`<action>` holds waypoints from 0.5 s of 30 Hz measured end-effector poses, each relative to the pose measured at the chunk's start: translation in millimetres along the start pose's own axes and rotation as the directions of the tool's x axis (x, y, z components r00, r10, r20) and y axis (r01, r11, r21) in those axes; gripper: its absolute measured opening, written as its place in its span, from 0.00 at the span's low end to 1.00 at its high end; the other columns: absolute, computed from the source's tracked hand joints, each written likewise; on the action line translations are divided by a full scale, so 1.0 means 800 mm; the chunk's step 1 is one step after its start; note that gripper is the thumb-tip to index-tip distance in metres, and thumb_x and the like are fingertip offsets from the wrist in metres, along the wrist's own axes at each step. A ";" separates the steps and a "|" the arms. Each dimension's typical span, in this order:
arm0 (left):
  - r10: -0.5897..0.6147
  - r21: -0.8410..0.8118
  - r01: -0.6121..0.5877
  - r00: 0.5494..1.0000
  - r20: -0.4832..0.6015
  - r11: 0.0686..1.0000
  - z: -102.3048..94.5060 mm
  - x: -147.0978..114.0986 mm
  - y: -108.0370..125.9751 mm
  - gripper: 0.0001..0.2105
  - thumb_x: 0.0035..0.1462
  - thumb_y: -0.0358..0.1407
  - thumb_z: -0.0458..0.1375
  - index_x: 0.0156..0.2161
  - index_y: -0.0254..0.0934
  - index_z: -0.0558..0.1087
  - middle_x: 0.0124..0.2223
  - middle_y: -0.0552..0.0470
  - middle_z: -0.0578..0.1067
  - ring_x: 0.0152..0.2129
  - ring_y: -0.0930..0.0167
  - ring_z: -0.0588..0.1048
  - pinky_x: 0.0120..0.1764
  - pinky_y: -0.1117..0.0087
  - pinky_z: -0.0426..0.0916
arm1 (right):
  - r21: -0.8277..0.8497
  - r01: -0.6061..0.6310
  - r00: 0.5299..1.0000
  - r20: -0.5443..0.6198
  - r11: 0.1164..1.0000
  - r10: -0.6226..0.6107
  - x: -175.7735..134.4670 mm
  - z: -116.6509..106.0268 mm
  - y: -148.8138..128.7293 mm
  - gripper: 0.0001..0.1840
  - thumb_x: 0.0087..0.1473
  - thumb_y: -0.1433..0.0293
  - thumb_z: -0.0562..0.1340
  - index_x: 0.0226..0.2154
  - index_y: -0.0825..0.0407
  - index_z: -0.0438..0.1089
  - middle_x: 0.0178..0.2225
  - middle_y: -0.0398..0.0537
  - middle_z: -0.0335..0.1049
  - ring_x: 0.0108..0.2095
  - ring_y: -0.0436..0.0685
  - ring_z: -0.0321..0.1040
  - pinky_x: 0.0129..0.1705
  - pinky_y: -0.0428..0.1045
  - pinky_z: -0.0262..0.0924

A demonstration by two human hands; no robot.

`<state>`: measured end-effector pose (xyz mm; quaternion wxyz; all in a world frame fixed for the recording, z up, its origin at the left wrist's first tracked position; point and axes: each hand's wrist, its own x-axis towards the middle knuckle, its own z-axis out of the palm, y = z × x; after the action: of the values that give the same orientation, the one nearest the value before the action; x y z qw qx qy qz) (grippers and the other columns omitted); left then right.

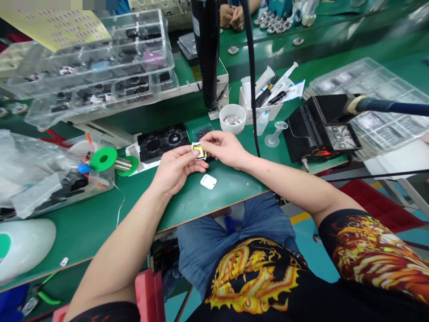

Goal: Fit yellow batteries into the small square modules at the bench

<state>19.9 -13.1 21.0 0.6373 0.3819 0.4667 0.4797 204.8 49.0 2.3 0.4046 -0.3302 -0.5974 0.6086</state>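
Between my two hands is a small white-framed device (200,153) with a yellow and silver inside, its open face turned up. My left hand (176,167) grips it from the left, thumb laid over its face. From the right, my right hand (224,148) pinches its upper edge between thumb and fingers; the fingertips partly hide that side. Just below the hands, a flat white cover plate (208,181) lies on the green bench. A shallow clear tray of tiny dark screws or parts (203,133) sits right behind my hands.
A white tub of small metal parts (232,120), a dropper bottle (262,123) and a soldering station (313,129) stand behind and right. Left are a green solder spool (104,159) and stacked compartment boxes (100,62). A black tool (206,53) hangs overhead. Another person's hands (232,17) rest across the bench.
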 end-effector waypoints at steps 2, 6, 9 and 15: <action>0.003 -0.004 -0.003 1.000 0.009 1.000 0.000 0.000 0.001 0.17 0.55 0.37 0.77 0.46 0.29 0.84 0.40 0.40 0.84 0.29 0.65 0.85 0.32 0.71 0.82 | 0.016 -0.014 1.000 0.003 1.000 0.014 -0.001 0.000 -0.004 0.15 0.61 0.59 0.71 0.39 0.55 0.77 0.29 0.44 0.74 0.28 0.49 0.66 0.29 0.44 0.65; 0.017 -0.008 -0.017 1.000 0.006 1.000 0.000 -0.001 0.001 0.16 0.54 0.36 0.77 0.44 0.29 0.85 0.38 0.42 0.84 0.29 0.64 0.85 0.31 0.70 0.82 | 0.020 -0.007 1.000 0.009 1.000 0.007 -0.002 0.001 -0.004 0.19 0.57 0.57 0.75 0.38 0.56 0.77 0.31 0.45 0.76 0.28 0.49 0.66 0.29 0.45 0.65; 0.020 0.020 -0.020 1.000 -0.006 1.000 0.000 -0.003 0.000 0.16 0.53 0.37 0.77 0.45 0.29 0.85 0.37 0.42 0.84 0.29 0.64 0.85 0.31 0.70 0.82 | 0.014 0.005 1.000 0.017 1.000 -0.005 -0.001 0.001 0.001 0.22 0.53 0.54 0.77 0.39 0.55 0.76 0.33 0.46 0.77 0.30 0.50 0.68 0.30 0.45 0.65; 0.051 0.056 -0.050 0.999 -0.014 0.997 0.002 -0.005 -0.002 0.19 0.53 0.38 0.78 0.46 0.29 0.85 0.37 0.42 0.84 0.28 0.64 0.85 0.32 0.69 0.83 | -0.021 0.047 0.998 0.033 0.999 -0.046 0.002 0.000 0.010 0.24 0.53 0.52 0.77 0.39 0.54 0.76 0.34 0.46 0.77 0.32 0.51 0.69 0.31 0.46 0.65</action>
<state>21.7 -17.1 21.0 0.6106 0.4075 0.4748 0.4854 203.3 50.8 -5.5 0.4053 -0.3108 -0.6180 0.5977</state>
